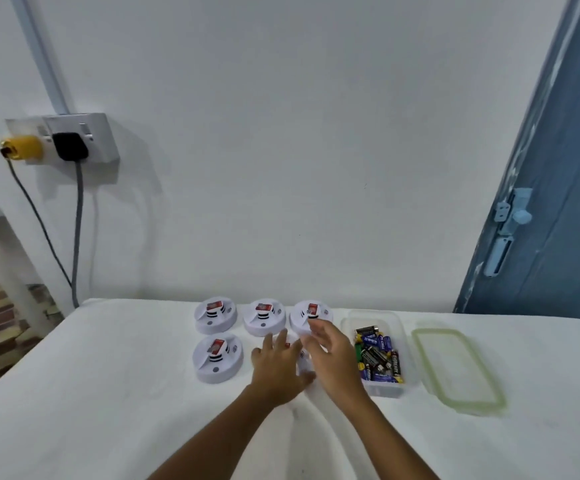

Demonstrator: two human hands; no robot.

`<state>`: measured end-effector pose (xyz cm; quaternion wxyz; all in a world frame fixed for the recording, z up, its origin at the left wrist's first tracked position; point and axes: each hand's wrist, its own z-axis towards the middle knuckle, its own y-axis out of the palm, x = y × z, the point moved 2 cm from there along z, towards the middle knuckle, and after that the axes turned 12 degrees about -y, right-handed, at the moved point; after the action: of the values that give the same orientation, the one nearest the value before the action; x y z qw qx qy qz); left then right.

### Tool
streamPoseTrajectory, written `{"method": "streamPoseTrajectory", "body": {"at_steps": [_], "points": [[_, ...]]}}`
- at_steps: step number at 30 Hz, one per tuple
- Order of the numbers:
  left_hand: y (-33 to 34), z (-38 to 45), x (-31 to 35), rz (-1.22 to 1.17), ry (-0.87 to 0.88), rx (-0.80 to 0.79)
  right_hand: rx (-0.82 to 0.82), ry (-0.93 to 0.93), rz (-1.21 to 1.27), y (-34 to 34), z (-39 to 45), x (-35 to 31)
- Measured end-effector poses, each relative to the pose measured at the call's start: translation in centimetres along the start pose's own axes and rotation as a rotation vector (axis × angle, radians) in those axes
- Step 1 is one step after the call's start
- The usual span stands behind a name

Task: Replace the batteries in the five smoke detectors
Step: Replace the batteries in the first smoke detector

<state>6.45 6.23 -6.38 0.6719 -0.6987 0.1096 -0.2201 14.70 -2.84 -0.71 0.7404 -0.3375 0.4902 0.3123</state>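
hands (299,355) covering detector (304,362), batteries tub (387,389) beside

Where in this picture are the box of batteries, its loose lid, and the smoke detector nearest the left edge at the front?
Box of batteries (390,389): head view, on its clear front wall.
Lid (427,362): head view, on its green left rim.
Front left smoke detector (216,370): head view, on its white top face.

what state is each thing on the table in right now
four smoke detectors: face up, closed, untouched
fifth smoke detector: mostly hidden under both hands
left hand: fingers spread, resting on it
right hand: fingers relaxed above it, no grip visible
battery tub: open, holding batteries
lid: off, flat beside tub
two plugs: in wall socket
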Motion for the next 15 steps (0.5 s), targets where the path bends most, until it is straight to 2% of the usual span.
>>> {"method": "streamPoseTrajectory", "body": {"at_steps": [2, 4, 5, 7, 9, 12, 15], "points": [[-0.1, 0.6, -0.4, -0.093, -0.007, 0.022, 0.097, 0.023, 0.065, 0.0, 0.0, 0.1], [-1.3, 0.7, -0.9, -0.541, -0.066, -0.025, 0.199, 0.013, 0.122, -0.4, -0.1, 0.0], [-2.3, 0.5, -1.0, -0.869, -0.141, -0.112, 0.239, 0.008, 0.149, -0.7, -0.2, -0.2], [-4.0, 0.2, -1.3, -1.495, -0.299, -0.388, 0.279, -0.021, 0.166, -1.0, -0.1, -0.6], [-5.3, 0.0, -1.8, -1.915, -0.319, -0.628, 0.268, -0.058, 0.123, -0.6, 0.2, -1.3], [-6.9, -0.2, -2.1, -2.17, -0.293, -0.74, 0.194, -0.128, 0.056, 0.6, 0.6, -2.5], [-7.8, -0.3, -2.3, -2.18, -0.25, -0.717, 0.079, -0.215, -0.063, 2.0, 0.8, -3.7]]}}
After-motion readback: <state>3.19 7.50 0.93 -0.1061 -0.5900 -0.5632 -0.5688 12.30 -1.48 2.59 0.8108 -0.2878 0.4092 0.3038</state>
